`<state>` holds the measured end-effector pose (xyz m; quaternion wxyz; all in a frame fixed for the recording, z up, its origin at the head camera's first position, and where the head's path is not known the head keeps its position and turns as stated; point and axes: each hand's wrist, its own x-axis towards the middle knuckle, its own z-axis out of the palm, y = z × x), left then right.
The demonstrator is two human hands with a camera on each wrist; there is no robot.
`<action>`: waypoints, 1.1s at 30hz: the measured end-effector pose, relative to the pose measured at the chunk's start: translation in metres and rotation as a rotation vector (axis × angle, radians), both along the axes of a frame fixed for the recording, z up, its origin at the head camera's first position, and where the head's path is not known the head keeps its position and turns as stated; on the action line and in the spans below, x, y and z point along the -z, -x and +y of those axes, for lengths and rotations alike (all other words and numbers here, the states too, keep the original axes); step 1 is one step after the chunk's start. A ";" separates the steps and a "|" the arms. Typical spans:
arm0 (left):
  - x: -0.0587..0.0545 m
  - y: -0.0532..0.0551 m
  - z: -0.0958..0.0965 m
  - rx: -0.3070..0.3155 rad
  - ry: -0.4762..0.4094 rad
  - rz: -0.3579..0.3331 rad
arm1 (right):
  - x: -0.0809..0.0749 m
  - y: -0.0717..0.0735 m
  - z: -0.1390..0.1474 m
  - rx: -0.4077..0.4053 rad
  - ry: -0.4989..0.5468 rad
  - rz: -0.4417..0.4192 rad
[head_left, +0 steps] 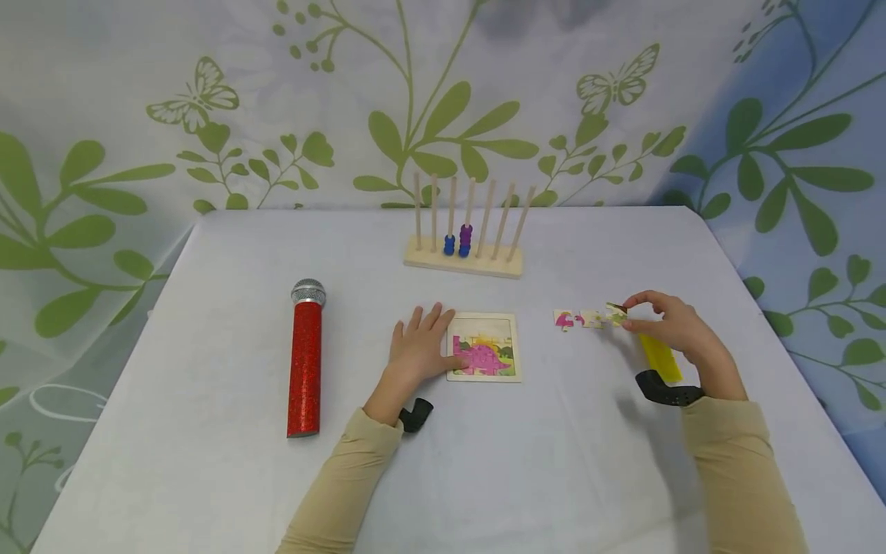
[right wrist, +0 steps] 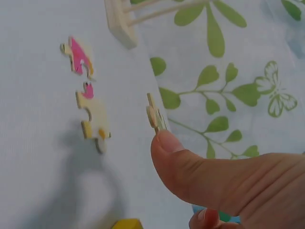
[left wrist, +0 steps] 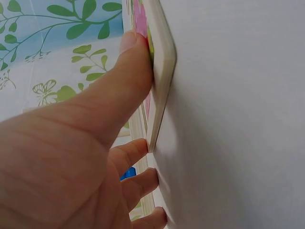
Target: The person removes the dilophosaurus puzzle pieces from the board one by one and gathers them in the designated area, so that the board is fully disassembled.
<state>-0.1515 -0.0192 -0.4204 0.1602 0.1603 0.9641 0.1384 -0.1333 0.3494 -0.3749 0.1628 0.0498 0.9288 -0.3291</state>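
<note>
My left hand [head_left: 414, 352] lies at the left edge of a small wooden jigsaw puzzle [head_left: 484, 316] with a pink dinosaur picture. Its thumb [left wrist: 136, 57] rests over the puzzle's face while the other fingers spread onto the table beside the frame. To the right, my right hand [head_left: 678, 331] pinches a puzzle piece [head_left: 614, 314] between thumb and forefinger, raised above the table. In the right wrist view that piece [right wrist: 153, 114] shows nearly edge-on. Two loose pieces lie left of this hand, one mostly pink [head_left: 564, 318], the other mostly cream [head_left: 591, 318].
A yellow object [head_left: 661, 360] lies partly behind the right hand. Behind the puzzle stands a wooden bead rack [head_left: 464, 263] with upright pegs and blue and purple beads. A glittery red microphone [head_left: 304, 369] is on the left. Leaf-printed cloth [head_left: 450, 100] hangs beyond the table.
</note>
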 end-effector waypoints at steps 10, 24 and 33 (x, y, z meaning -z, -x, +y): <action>0.004 -0.003 -0.005 -0.012 0.013 -0.004 | 0.019 0.016 0.019 -0.003 -0.012 -0.111; 0.001 -0.004 -0.008 -0.007 0.026 0.000 | 0.003 0.010 -0.026 -0.140 0.069 0.045; -0.002 0.000 -0.001 0.014 0.015 0.002 | 0.023 0.012 -0.128 -0.294 0.170 0.125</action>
